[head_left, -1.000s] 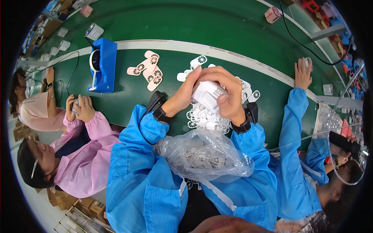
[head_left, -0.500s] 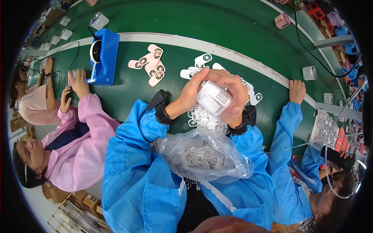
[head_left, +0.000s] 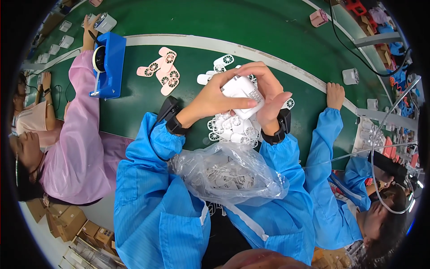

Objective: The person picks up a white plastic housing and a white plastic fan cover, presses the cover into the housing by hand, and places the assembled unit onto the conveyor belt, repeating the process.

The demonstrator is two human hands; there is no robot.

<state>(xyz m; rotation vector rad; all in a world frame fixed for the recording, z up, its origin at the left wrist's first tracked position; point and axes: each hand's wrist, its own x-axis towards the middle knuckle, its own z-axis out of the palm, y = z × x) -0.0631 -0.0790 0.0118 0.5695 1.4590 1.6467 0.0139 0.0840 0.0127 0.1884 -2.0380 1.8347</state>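
Note:
My left hand (head_left: pixel 210 98) is closed round a small boxy white plastic device (head_left: pixel 245 89), its thumb across the near face, which carries a patch of small print. Beside the device, my right hand (head_left: pixel 270 92) has its fingers stretched and its thumb apart; whether its palm touches the casing I cannot tell. Under both hands lies a heap of flat white pieces (head_left: pixel 230 130) with round spoked ends. Nearer to me, a clear plastic bag (head_left: pixel 273 184) sags open with more such pieces inside. Several matching pink pieces (head_left: pixel 165 67) lie to the left.
A blue tape dispenser (head_left: pixel 115 67) stands at the left of the green table. Beyond a pale rail (head_left: pixel 192 41) are white devices (head_left: pixel 105 22) and a pink one (head_left: pixel 318 18). A co-worker in pink reaches forward at left; another's hand (head_left: pixel 335 95) rests at right.
My right fingers have spread away from the device, while my left thumb has come across its front and the device has turned. The pink-sleeved co-worker has reached forward to a white device.

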